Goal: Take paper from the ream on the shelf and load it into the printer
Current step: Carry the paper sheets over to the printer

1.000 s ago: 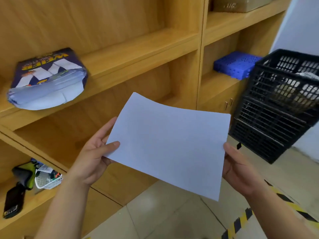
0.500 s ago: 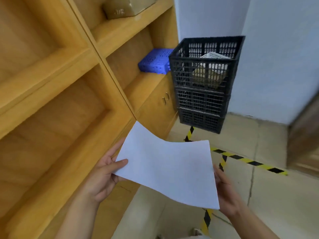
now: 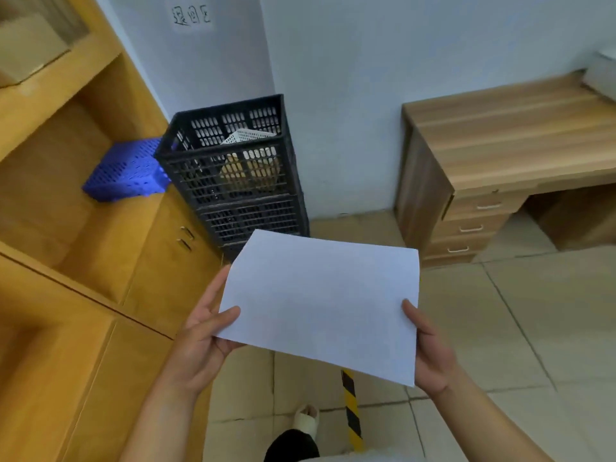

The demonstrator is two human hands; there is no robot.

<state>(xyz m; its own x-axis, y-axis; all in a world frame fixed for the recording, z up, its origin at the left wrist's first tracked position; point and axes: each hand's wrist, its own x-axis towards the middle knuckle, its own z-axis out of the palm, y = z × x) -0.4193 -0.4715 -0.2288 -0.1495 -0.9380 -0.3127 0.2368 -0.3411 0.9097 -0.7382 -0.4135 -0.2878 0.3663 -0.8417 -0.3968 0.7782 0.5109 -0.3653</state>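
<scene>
Carrying step: paper [image 3: 320,301] off the shelf and on the way to the printer, ream out of sight. Pinched at both side edges. Left hand [image 3: 200,341] clamped on the near-left corner, thumb on top, fingers underneath. Right hand [image 3: 430,358] closed on the opposite edge, thumb lying along the margin. Held nearly flat, slung between the two hands. Cannot tell whether one sheet or a thin sheaf.

Next, by the look of it: swing on toward the desk [image 3: 516,135], ahead and to the right of the grip, well apart. At its far corner a grey shape [image 3: 603,75], cut off by the frame, maybe the printer, impossible to say. Calls for keeping both pinches even to avoid sagging or fanning, then squaring the leading edge to the tray.

Just beyond the paper's far edge, stacked black crates [image 3: 233,181] against the wall. Left of the grip, wooden shelving [image 3: 66,128] with a blue basket [image 3: 126,171] on it. Under the hands, pale floor tiles [image 3: 500,328], striped tape [image 3: 350,405], a shoe [image 3: 308,423]. High on the wall, a handwritten note [image 3: 191,16].
</scene>
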